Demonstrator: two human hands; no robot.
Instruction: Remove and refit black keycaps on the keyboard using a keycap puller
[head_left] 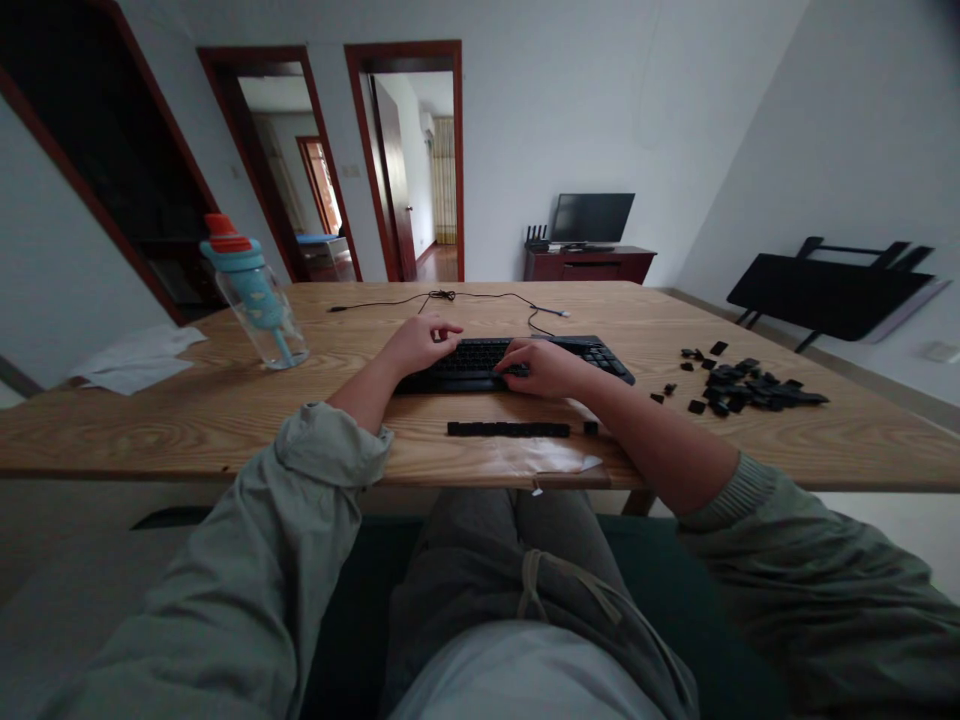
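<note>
A black keyboard (592,355) lies on the wooden table (225,400) in front of me. My left hand (420,342) rests at its left end, fingers curled with the tips pinched together; what they hold is too small to see. My right hand (541,368) lies over the keyboard's middle, fingers bent down onto the keys. A row of black keycaps (508,429) is lined up on the table just in front of the keyboard, with one single keycap (591,428) at its right end. A heap of loose black keycaps (742,385) sits to the right.
A clear water bottle (255,295) with a blue and orange lid stands at the left, beside white paper (135,358). The keyboard's cable (450,296) trails across the far side. A clear plastic sheet (544,457) lies at the near edge. A folded black table (829,290) leans on the right wall.
</note>
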